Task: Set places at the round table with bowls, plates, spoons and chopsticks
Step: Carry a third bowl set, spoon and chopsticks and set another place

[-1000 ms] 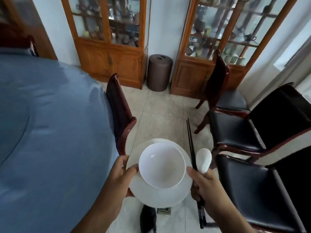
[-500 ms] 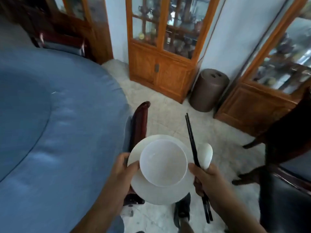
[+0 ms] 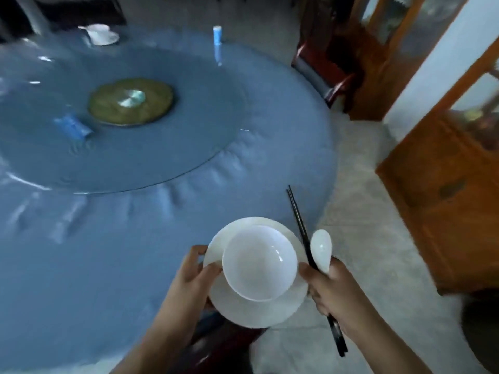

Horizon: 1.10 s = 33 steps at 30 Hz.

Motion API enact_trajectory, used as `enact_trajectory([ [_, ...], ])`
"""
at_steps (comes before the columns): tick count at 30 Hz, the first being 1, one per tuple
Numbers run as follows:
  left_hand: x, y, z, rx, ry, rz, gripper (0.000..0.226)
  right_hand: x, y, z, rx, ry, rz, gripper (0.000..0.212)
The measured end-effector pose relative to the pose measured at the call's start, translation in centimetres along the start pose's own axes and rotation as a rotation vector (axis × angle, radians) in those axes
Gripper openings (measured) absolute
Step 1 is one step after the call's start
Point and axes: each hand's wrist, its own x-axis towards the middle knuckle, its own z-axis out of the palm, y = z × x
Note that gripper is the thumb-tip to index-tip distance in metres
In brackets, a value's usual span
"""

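A white bowl (image 3: pixel 259 263) sits on a white plate (image 3: pixel 251 311), held in the air over the near right edge of the round table (image 3: pixel 81 252), which wears a blue cloth. My left hand (image 3: pixel 194 279) grips the plate's left rim, thumb against the bowl. My right hand (image 3: pixel 332 290) supports the plate's right side and clasps black chopsticks (image 3: pixel 302 233) and a white spoon (image 3: pixel 321 248), both pointing away from me. Far across the table stands another white bowl on a plate (image 3: pixel 101 35).
A glass turntable (image 3: pixel 189 130) with a round brass centre (image 3: pixel 131 102) covers the table's middle; a blue packet (image 3: pixel 73 128) and a small upright tube (image 3: pixel 217 35) rest on it. A dark chair (image 3: pixel 326 74) stands at the far right. Wooden cabinets (image 3: pixel 445 190) line the right wall.
My view has swung left from the cabinets and chairs onto the table. Both hands keep the same hold; the plate and bowl now hang over the table's edge.
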Motion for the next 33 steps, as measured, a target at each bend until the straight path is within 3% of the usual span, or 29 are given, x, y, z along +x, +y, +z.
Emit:
enact_trajectory([
  [5,3.2,0.0,-2.3,-0.115,0.218,-0.021,0.031,9.1,-2.4,3.6,-0.214,-0.217,-0.024,0.029],
  [12,9.0,-1.1,-5.5,-0.144,0.316,-0.076,0.027,18.3,-3.4,9.1,-0.378,-0.346,-0.072,0.031],
  [23,19.1,-4.4,-9.0,0.212,0.442,-0.23,0.043,28.4,-2.4,14.1,-0.519,-0.419,-0.076,0.035],
  [33,20.6,-5.7,-8.6,0.49,0.531,-0.252,0.051,30.0,0.1,15.1,-0.556,-0.423,-0.061,0.037],
])
